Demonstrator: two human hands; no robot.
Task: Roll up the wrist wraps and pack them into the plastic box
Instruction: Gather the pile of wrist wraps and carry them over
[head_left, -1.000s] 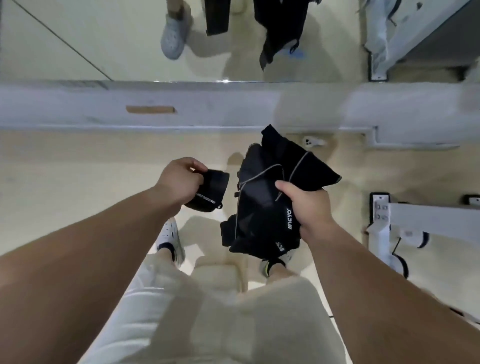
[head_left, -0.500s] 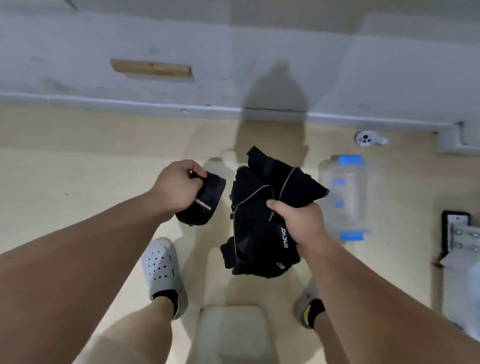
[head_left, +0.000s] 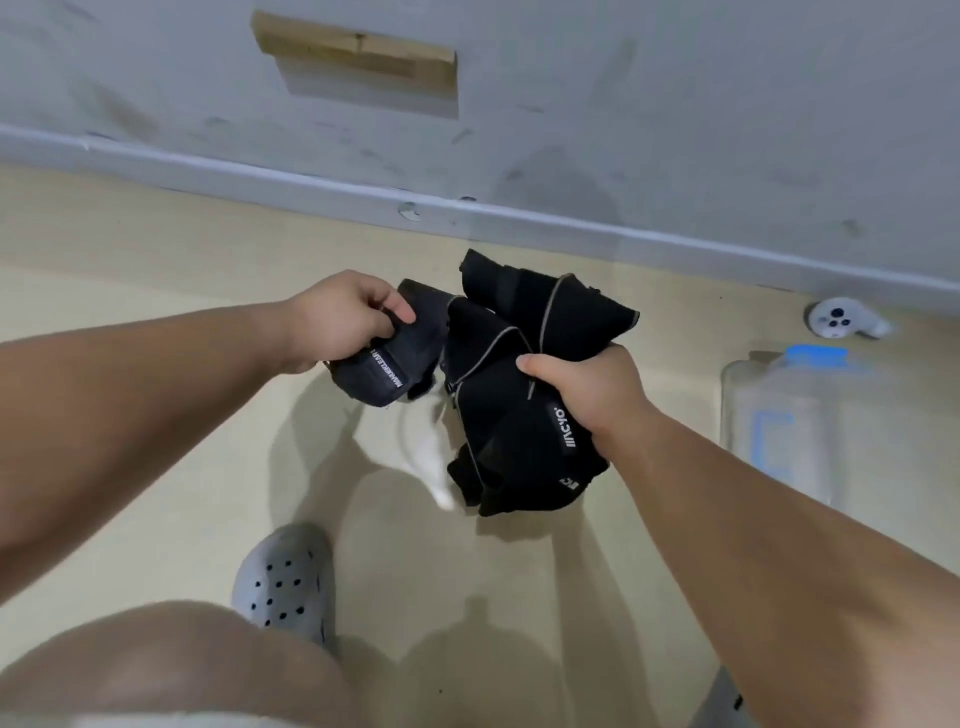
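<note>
My left hand (head_left: 340, 317) grips a rolled black wrist wrap (head_left: 395, 364) with white lettering on its label. My right hand (head_left: 592, 392) clutches a loose bunch of black wrist wraps (head_left: 524, 374) with grey edging, hanging above the floor. The roll touches the bunch's left side. A clear plastic box (head_left: 789, 431) with blue clips lies on the beige floor to the right of my right hand, apart from it. Whether the box holds anything cannot be told.
A grey wall with a white skirting strip (head_left: 467, 208) runs across the back. A white handheld controller (head_left: 841, 319) lies on the floor by the wall beyond the box. My foot in a grey perforated clog (head_left: 283, 582) stands below the hands.
The view has tilted down and moved nearer the wall and box. My two hands have come together, so the rolled wrap now touches the bunch.
</note>
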